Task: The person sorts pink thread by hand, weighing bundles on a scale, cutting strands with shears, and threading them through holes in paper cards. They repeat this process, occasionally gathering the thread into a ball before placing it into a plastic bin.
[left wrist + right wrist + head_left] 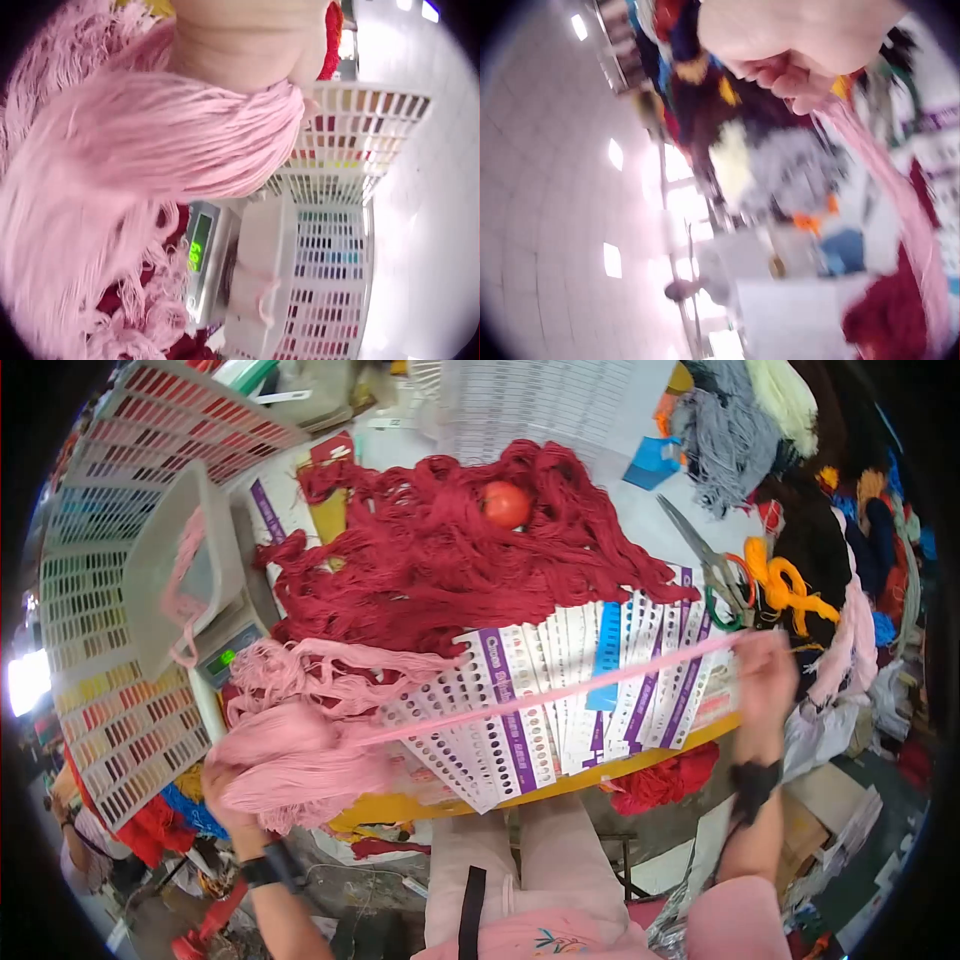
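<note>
At the lower left of the head view, the left hand grips a thick bundle of pink yarn, its fingers largely buried under the strands, so the closed grip is judged from the way the bundle bunches there; the left wrist view shows the same pink mass spilling away from the palm. From that bundle a thin band of pink strands runs taut across the middle of the frame to the right hand at the right, whose fingers are curled and pinch the band's end, as the right wrist view also shows. The band seems to be held stretched so that a length draws off the bundle straight rather than tangled. It passes just above a fan of colour sample cards lying on the counter. Behind them, at the upper middle, sits a heap of dark red yarn with a red ball resting on it. At the left a digital scale carries a grey tray with a few pink strands in it, probably for weighing. Scissors lie at the right, near piles of mixed-colour yarn.
</note>
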`<state>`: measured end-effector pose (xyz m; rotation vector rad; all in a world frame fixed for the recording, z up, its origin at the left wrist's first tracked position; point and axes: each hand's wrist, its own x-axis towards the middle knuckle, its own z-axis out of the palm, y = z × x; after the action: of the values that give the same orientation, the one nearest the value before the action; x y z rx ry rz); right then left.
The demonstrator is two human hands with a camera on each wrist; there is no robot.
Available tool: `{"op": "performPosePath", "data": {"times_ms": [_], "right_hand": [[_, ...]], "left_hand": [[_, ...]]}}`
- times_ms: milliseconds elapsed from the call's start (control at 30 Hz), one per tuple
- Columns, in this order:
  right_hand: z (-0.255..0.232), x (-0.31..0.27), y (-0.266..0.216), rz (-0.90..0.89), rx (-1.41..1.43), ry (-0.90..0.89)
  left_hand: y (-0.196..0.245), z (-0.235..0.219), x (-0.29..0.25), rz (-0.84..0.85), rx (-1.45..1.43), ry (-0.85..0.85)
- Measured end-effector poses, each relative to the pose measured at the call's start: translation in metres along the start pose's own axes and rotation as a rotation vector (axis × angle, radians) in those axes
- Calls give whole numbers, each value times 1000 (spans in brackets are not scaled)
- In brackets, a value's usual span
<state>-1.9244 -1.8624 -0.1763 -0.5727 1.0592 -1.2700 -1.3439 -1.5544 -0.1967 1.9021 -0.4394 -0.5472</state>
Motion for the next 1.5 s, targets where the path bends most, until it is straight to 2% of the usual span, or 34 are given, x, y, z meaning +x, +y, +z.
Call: {"op": "performPosePath", "data": {"times_ms": [33, 67, 100, 133, 167, 200, 233, 267, 300, 333, 367, 400, 433, 500, 533, 567, 600, 667, 733, 833, 867, 900, 933, 1067, 1133, 1267, 1367, 1433, 1467, 1500], "right_hand": [[-58, 23, -32, -227, 29, 51], [-64, 26, -66, -336, 54, 104], [-46, 17, -83, -352, 123, -33], [-21, 9, -68, -385, -204, -4], [11, 2, -48, -414, -529, 24], [25, 0, -15, -173, -382, 37], [28, -7, 29, -296, -705, -101], [39, -15, 63, 51, -633, -95], [67, -19, 89, -29, -816, -222], [81, -19, 115, -255, -924, -338], [92, -19, 135, -366, -958, -363], [98, -20, 150, -474, -990, -392], [98, -18, 162, -463, -990, -397], [99, -15, 179, -655, -1134, -353], [99, -15, 183, -651, -1133, -356], [99, -16, 186, -682, -1128, -333], [98, -19, 189, -709, -1124, -312], [98, -19, 186, -686, -1086, -291], [100, -16, 181, -674, -1047, -268], [100, -20, 183, -619, -1080, -287], [102, -25, 191, -644, -1071, -444], [105, -29, 196, -673, -1057, -602], [109, -32, 197, -675, -1052, -605], [118, -46, 189, -564, -1277, -675], [116, -47, 188, -561, -1265, -666], [110, -41, 196, -569, -989, -620], [116, -38, 195, -529, -961, -543], [116, -36, 194, -511, -985, -498], [116, -35, 192, -510, -989, -499], [118, -34, 190, -497, -979, -497]], "left_hand": [[-37, -63, 18, 301, 450, -96], [-1, -42, 8, -66, -432, 6], [19, -17, 6, -179, -465, 20], [32, 8, 0, -302, -487, 38], [37, 40, -10, -309, -484, 30], [43, 76, -22, -397, -410, -192], [51, 116, -37, -478, -331, -410], [58, 163, -53, -549, -250, -624], [100, 221, -73, -831, -242, -437], [90, 250, -76, -881, -364, -627], [70, 273, -79, -928, -487, -815], [58, 296, -87, -791, -373, -843], [49, 315, -96, -655, -259, -865], [43, 339, -110, -633, -156, -822], [41, 347, -113, -601, -56, -787], [40, 352, -112, -607, -54, -783], [40, 356, -111, -544, 27, -795], [36, 354, -112, -485, 107, -804], [24, 342, -110, -219, 380, -826], [26, 313, -98, -177, 222, -836], [30, 312, -99, -181, 228, -834], [35, 313, -100, -361, 134, -740], [39, 314, -99, -536, 36, -641], [40, 318, -95, -508, -31, -619], [39, 320, -94, -633, -65, -704], [39, 323, -95, -526, -55, -747], [36, 328, -95, -494, -59, -717], [35, 328, -90, -117, 182, -745], [39, 323, -85, -120, 179, -746], [46, 311, -74, -408, -93, -778]]}}
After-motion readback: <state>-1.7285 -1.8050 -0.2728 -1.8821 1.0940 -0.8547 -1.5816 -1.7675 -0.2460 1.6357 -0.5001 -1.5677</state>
